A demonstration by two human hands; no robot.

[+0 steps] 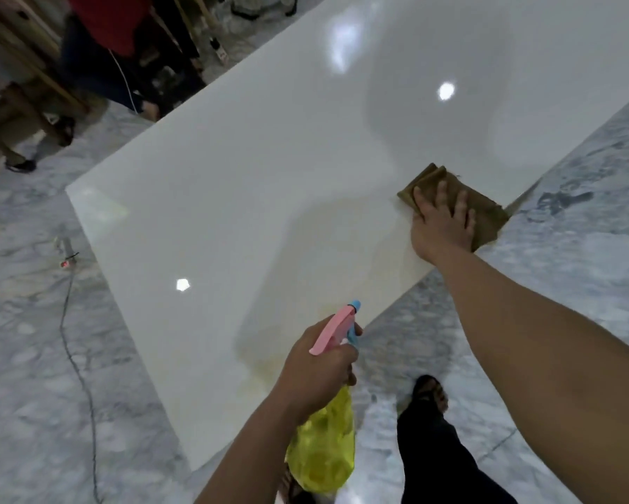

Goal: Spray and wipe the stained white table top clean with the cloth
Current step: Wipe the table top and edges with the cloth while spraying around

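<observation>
Head-worn wide view, looking down, close over table top [269, 158]

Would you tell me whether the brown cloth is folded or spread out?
Folded: the cloth shows stacked layered edges at its far corner under the right hand.

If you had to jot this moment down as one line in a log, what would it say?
step: wiping | right hand: flat on cloth by table edge | left hand: holds spray bottle | yellowish stain: remains
</observation>
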